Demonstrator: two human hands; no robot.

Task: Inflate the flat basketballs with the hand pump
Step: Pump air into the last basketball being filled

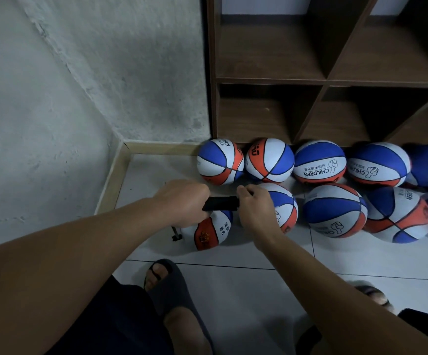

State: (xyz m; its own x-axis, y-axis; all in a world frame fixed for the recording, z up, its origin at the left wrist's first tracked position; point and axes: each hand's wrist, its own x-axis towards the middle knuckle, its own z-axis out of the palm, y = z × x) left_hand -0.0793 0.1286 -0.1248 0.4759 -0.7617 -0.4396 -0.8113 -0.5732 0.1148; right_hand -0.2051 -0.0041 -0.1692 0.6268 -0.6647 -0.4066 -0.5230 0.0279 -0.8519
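Note:
A black hand pump (pixel 220 203) lies level between my two hands, over the floor. My left hand (pixel 184 201) grips its left end and my right hand (pixel 255 206) grips its right end. Under my left hand sits a sagging, flat red, white and blue basketball (pixel 209 233). A thin black hose end (pixel 176 235) hangs at that ball's left side. Several round blue, white and orange basketballs lie in two rows on the floor, among them the nearest ball (pixel 283 206) behind my right hand.
A dark brown wooden shelf unit (pixel 323 80) with open compartments stands behind the balls. A rough white wall corner (pixel 80 98) with a wooden skirting closes the left side. My feet in dark slippers (pixel 172 290) rest on the white tiled floor.

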